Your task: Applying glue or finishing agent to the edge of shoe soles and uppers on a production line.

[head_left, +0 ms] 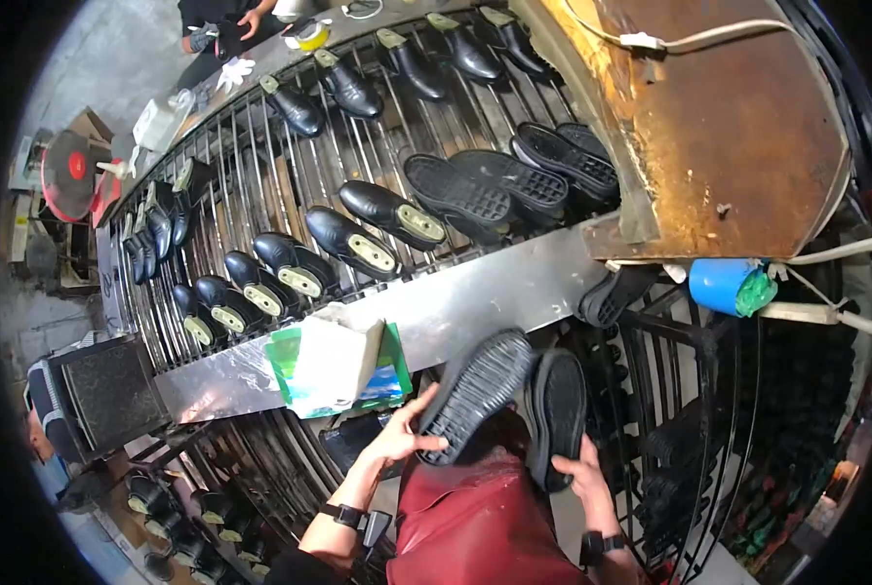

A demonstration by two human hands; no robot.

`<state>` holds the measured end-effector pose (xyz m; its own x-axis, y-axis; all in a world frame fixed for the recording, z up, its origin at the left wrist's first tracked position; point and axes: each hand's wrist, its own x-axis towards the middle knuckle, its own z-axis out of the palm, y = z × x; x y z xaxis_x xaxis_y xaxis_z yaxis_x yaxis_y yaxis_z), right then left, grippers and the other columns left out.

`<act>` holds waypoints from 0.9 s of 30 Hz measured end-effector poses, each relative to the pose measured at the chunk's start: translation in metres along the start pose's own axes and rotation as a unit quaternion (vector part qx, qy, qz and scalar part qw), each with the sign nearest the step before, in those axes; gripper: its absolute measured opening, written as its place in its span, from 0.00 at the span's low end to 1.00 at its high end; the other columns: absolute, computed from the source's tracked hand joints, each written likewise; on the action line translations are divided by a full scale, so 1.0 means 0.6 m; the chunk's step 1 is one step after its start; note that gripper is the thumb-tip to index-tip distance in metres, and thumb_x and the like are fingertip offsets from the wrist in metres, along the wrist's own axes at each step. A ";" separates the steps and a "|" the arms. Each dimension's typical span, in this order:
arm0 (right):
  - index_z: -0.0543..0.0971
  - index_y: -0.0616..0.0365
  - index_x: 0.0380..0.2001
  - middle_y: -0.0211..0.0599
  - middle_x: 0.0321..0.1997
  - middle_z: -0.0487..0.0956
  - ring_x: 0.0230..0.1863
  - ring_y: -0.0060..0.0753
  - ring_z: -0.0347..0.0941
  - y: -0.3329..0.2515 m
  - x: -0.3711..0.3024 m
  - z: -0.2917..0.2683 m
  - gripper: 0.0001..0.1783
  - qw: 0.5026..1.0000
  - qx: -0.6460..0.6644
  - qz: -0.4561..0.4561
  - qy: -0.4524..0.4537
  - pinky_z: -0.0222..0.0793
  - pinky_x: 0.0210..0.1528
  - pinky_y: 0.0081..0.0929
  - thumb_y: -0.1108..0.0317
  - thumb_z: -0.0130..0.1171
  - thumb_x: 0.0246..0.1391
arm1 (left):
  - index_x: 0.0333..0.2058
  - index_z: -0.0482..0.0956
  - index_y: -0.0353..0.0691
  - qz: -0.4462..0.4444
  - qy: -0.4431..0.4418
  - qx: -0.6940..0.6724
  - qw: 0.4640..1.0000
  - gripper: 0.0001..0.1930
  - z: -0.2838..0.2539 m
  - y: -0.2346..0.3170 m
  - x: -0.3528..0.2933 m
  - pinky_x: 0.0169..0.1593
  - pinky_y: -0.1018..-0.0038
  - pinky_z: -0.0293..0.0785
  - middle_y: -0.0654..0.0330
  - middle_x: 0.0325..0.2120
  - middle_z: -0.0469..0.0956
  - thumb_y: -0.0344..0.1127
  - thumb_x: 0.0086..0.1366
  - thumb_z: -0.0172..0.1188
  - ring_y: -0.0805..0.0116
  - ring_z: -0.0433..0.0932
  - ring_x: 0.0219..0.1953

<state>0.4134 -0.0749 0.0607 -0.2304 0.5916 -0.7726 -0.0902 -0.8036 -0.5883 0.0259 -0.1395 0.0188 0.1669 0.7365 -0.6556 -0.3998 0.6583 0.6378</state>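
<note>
My left hand grips the heel end of a black shoe sole, its ribbed tread facing up and the thumb on top. A second black sole, showing its smoother, rimmed side, is in my right hand, held by its lower end. The two soles are side by side above a dark red apron, their upper parts close together. Beyond them, several more black soles lie on a rack of metal bars, beside black shoe uppers on lasts.
A metal ledge edges the rack, with a white block-like packet on green and blue wrapping. At right are a worn brown board and a blue cup. Dark shoe racks stand below. Another person's hand shows at top left.
</note>
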 end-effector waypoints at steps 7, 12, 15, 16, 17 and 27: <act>0.67 0.59 0.73 0.46 0.71 0.74 0.72 0.42 0.67 -0.017 0.390 0.266 0.43 0.975 0.036 0.026 0.218 0.61 0.74 0.50 0.55 0.73 0.62 | 0.70 0.66 0.25 0.074 0.349 0.420 0.835 0.42 -0.089 -0.091 0.153 0.75 0.54 0.60 0.33 0.69 0.66 0.44 0.64 0.69 0.36 0.65 0.71; 0.63 0.82 0.67 0.70 0.74 0.61 0.76 0.68 0.57 -0.060 0.406 0.368 0.66 0.839 -0.406 -0.017 0.362 0.57 0.77 0.58 0.35 0.78 0.44 | 0.56 0.72 0.23 0.074 0.403 0.532 0.741 0.44 -0.019 -0.011 0.151 0.68 0.52 0.67 0.36 0.62 0.71 0.53 0.52 0.78 0.40 0.69 0.64; 0.67 0.76 0.63 0.65 0.66 0.71 0.65 0.61 0.72 -0.052 0.455 0.312 0.61 0.851 -0.380 -0.046 0.360 0.70 0.68 0.54 0.42 0.83 0.36 | 0.49 0.72 0.28 0.130 0.405 0.484 0.765 0.40 0.000 0.033 0.148 0.60 0.55 0.73 0.40 0.53 0.75 0.47 0.44 0.83 0.43 0.74 0.56; 0.69 0.75 0.62 0.62 0.63 0.75 0.61 0.56 0.77 -0.050 0.481 0.266 0.57 0.880 -0.324 -0.063 0.341 0.72 0.66 0.51 0.48 0.83 0.37 | 0.50 0.71 0.27 0.178 0.422 0.436 0.774 0.41 0.010 0.040 0.147 0.58 0.55 0.75 0.38 0.51 0.76 0.44 0.44 0.83 0.40 0.76 0.55; 0.73 0.72 0.59 0.51 0.58 0.80 0.57 0.45 0.78 -0.104 0.402 0.333 0.47 0.926 -0.210 0.018 0.314 0.73 0.60 0.44 0.57 0.80 0.37 | 0.51 0.70 0.27 0.142 0.430 0.370 0.811 0.41 0.006 0.038 0.126 0.55 0.54 0.77 0.39 0.47 0.78 0.44 0.44 0.82 0.40 0.79 0.51; 0.71 0.65 0.58 0.37 0.48 0.79 0.50 0.35 0.78 -0.126 0.279 0.274 0.45 0.873 -0.376 -0.308 -0.052 0.72 0.59 0.33 0.72 0.76 0.31 | 0.67 0.64 0.24 0.295 0.520 -0.120 0.793 0.36 -0.120 0.239 0.249 0.63 0.62 0.73 0.36 0.57 0.80 0.39 0.70 0.69 0.49 0.81 0.58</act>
<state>0.2224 0.0742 0.0152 -0.4525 0.8552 -0.2528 0.4246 -0.0427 -0.9044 -0.0711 0.0538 -0.0170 -0.8957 0.2974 -0.3306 -0.3128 0.1070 0.9438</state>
